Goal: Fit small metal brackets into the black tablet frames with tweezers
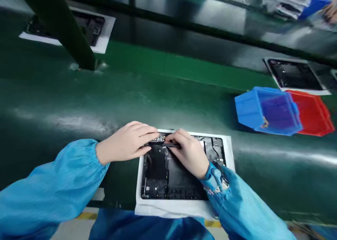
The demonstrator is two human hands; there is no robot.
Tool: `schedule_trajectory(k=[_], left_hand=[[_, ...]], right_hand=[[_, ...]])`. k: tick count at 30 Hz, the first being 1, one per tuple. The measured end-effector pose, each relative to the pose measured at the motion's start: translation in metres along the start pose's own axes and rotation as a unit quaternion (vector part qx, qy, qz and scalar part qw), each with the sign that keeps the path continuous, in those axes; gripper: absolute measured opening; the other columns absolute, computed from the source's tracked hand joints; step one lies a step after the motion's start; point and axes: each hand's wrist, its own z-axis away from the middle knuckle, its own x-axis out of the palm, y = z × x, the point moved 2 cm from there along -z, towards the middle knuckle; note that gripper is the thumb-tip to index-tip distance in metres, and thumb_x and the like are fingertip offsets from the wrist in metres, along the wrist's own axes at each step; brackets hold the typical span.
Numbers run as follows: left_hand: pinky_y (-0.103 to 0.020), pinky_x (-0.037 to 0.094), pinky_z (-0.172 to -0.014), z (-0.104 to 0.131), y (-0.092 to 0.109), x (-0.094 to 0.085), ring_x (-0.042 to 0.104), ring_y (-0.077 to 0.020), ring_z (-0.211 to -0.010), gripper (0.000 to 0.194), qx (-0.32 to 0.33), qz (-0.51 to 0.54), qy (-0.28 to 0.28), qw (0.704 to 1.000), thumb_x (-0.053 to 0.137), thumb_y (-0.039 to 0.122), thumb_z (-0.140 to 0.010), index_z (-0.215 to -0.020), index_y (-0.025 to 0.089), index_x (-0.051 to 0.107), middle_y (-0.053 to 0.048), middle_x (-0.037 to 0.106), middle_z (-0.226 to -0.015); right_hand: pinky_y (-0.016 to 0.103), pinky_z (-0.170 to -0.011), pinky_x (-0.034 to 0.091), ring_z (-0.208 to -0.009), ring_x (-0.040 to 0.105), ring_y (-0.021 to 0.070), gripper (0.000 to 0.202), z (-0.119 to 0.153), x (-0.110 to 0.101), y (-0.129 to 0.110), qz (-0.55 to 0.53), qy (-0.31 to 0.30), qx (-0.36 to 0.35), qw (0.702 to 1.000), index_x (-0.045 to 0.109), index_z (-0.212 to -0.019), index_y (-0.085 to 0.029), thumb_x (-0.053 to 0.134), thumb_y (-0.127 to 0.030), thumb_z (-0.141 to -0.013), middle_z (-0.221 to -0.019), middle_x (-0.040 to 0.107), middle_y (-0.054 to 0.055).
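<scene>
A black device with exposed inner parts (181, 173) lies on a white sheet (168, 208) at the table's front edge. My left hand (129, 141) reaches in from the left, its fingers apart, with the fingertips at the device's upper edge near a small metallic part. From the right, my right hand (188, 150) pinches a thin dark tool (171, 145), which points left toward my left fingertips. The tool's tip and the exact contact there are too small to make out. A strap with a cable circles my right wrist.
Blue (250, 110) and red (310, 113) bins stand at the right. Other opened devices lie at the back left (96, 27) and back right (295, 75). A green post (68, 29) rises at the upper left. Another person's hand (331, 8) shows at the top right.
</scene>
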Motion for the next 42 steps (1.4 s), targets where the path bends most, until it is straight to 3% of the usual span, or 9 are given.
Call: schedule_trajectory(k=[9, 16, 24, 30, 33, 36, 42], left_hand=[[-0.035, 0.034, -0.094, -0.005, 0.003, -0.002, 0.047, -0.0176, -0.110, 0.034, 0.001, 0.020, 0.018, 1.000, 0.043, 0.028, -0.090, -0.121, 0.016, 0.050, -0.005, 0.051, -0.124], [-0.034, 0.033, -0.094, -0.002, -0.002, 0.002, 0.047, -0.0161, -0.111, 0.032, 0.005, 0.013, 0.036, 0.999, 0.043, 0.028, -0.090, -0.120, 0.017, 0.050, -0.001, 0.051, -0.123], [-0.036, 0.034, -0.095, -0.001, -0.003, 0.005, 0.046, -0.0181, -0.111, 0.034, 0.001, 0.002, 0.020, 1.000, 0.040, 0.030, -0.092, -0.123, 0.019, 0.050, -0.001, 0.049, -0.125], [-0.038, 0.036, -0.093, -0.002, 0.001, 0.002, 0.046, -0.0186, -0.109, 0.028, 0.006, -0.019, 0.007, 1.000, 0.040, 0.027, -0.091, -0.113, 0.022, 0.056, 0.000, 0.048, -0.124], [-0.039, 0.036, -0.092, -0.002, 0.003, 0.000, 0.046, -0.0196, -0.108, 0.029, 0.004, -0.036, 0.004, 0.999, 0.042, 0.029, -0.091, -0.116, 0.026, 0.055, -0.001, 0.048, -0.124], [-0.039, 0.037, -0.090, -0.001, 0.004, 0.000, 0.047, -0.0203, -0.106, 0.033, 0.001, -0.060, 0.012, 0.998, 0.042, 0.030, -0.091, -0.122, 0.029, 0.052, -0.001, 0.048, -0.124], [-0.037, 0.037, -0.091, 0.001, -0.004, 0.000, 0.049, -0.0191, -0.108, 0.037, 0.029, -0.044, 0.015, 0.998, 0.041, 0.033, -0.092, -0.128, 0.024, 0.046, -0.002, 0.051, -0.124]], right_hand=[[0.023, -0.065, 0.040, -0.072, 0.051, 0.0113, 0.015, -0.001, -0.007, -0.010, -0.020, -0.012, 0.070, 0.997, 0.057, -0.085, -0.018, 0.057, -0.006, -0.075, -0.083, 0.053, 0.000], [0.021, -0.064, 0.039, -0.071, 0.049, 0.0091, 0.012, -0.007, -0.002, -0.009, -0.017, 0.007, 0.041, 0.999, 0.055, -0.083, -0.017, 0.053, -0.006, -0.079, -0.082, 0.051, 0.000], [0.022, -0.062, 0.039, -0.069, 0.050, 0.0095, 0.009, -0.009, -0.003, -0.009, 0.022, 0.025, 0.043, 0.999, 0.057, -0.083, -0.016, 0.053, -0.009, -0.079, -0.080, 0.052, 0.000], [0.022, -0.063, 0.041, -0.069, 0.050, 0.0095, 0.006, -0.010, -0.003, -0.008, 0.010, 0.026, 0.048, 0.998, 0.058, -0.083, -0.016, 0.055, -0.013, -0.079, -0.080, 0.053, 0.000], [0.021, -0.062, 0.040, -0.068, 0.050, 0.0089, 0.004, -0.011, -0.008, -0.009, -0.013, 0.066, 0.017, 0.998, 0.059, -0.082, -0.016, 0.056, -0.013, -0.080, -0.076, 0.053, 0.001], [0.021, -0.057, 0.037, -0.061, 0.046, 0.0081, 0.004, -0.010, -0.016, -0.009, -0.029, 0.143, -0.023, 0.989, 0.057, -0.082, -0.015, 0.055, -0.012, -0.081, -0.070, 0.052, 0.001], [0.021, -0.056, 0.037, -0.060, 0.046, 0.0076, 0.012, -0.008, -0.022, -0.004, -0.070, 0.230, -0.048, 0.970, 0.055, -0.088, -0.016, 0.053, -0.007, -0.080, -0.069, 0.051, 0.000]])
